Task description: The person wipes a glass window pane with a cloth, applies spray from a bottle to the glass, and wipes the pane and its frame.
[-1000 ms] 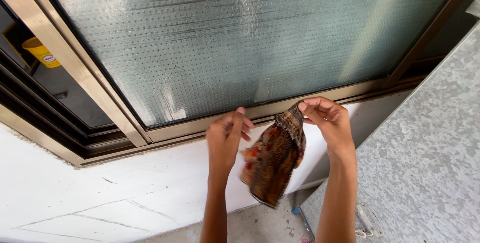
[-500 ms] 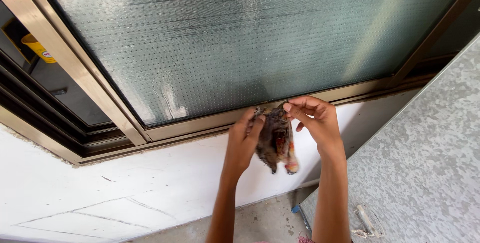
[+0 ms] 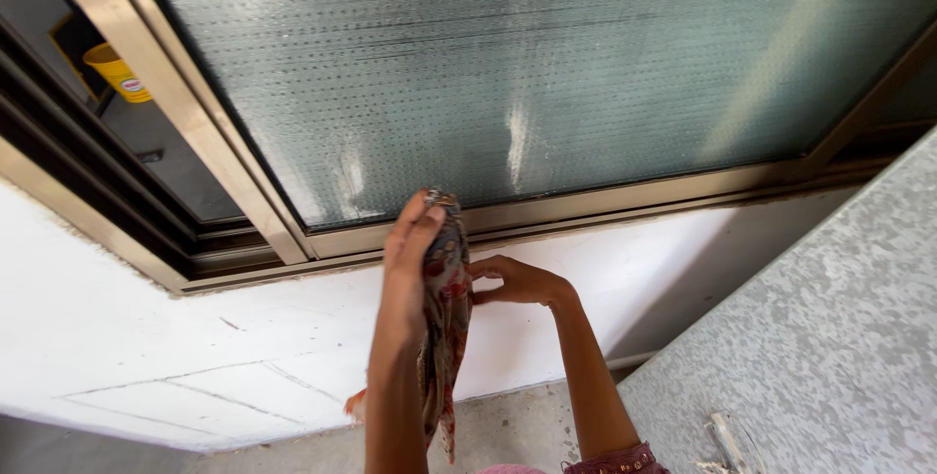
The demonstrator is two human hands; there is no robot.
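The patterned cloth [image 3: 444, 308] hangs pinched in the left hand [image 3: 408, 249] against the window frame [image 3: 586, 203], the right hand [image 3: 517, 282] gripping its side, the textured glass [image 3: 547, 74] above streaky.

One package only: a yellow tub [image 3: 117, 72] at upper left, seen through the open part of the window, partly hidden by the bronze frame [image 3: 166, 93]. Round, tapering downward. On its side, a small white label [image 3: 134, 85] with red markings. No signs or screens visible.
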